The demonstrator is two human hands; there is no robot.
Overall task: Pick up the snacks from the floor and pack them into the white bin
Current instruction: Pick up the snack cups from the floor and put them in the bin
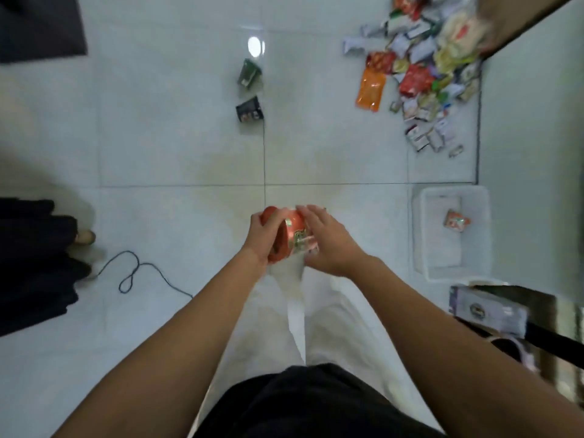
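Note:
I hold an orange-red snack packet (289,237) in front of me, well above the floor. My left hand (264,237) grips its left side with curled fingers. My right hand (328,240) covers its right side, fingers wrapped over the top. The white bin (423,235) stands on the floor to the right, with one small orange snack (456,220) lying inside. A big heap of mixed snack packets (420,77) lies at the far right by the wall. Two dark packets, a green one (249,72) and a black one (249,109), lie apart on the tiles ahead.
A dark cable (136,270) loops over the tiles at the left, beside another person's dark clothing and foot (85,238). A box (488,308) and dark furniture stand just behind the bin. A dark mat (41,26) fills the far left corner.

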